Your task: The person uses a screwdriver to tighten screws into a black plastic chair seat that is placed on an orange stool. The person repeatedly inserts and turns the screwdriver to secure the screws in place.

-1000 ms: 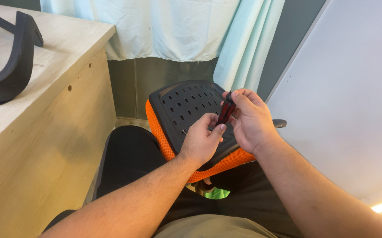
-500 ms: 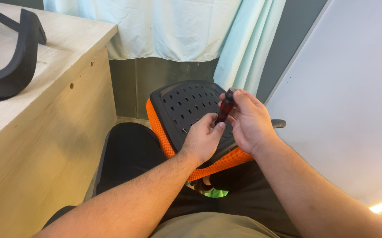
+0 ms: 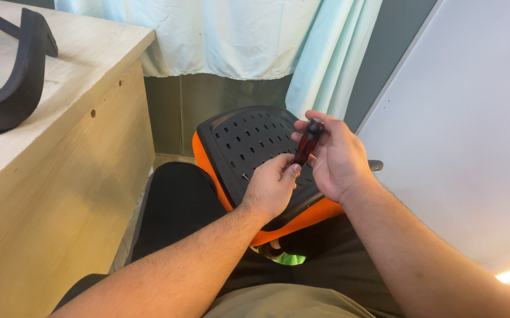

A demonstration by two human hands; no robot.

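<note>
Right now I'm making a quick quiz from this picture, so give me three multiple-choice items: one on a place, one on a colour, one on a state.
1. Where does the curved black part lie?
A. on the wooden table
B. on the floor
C. on the chair seat

2. What colour shows under the black perforated plate of the chair seat?
A. blue
B. orange
C. white

3. How is the screwdriver held?
A. lying loose on the table
B. by the left hand alone
C. handle in the right hand, left hand at its lower end

Answers:
1 A, it rests on the tabletop at upper left.
2 B, orange padding edges the plate.
3 C, right fingers wrap the dark red handle.
</note>
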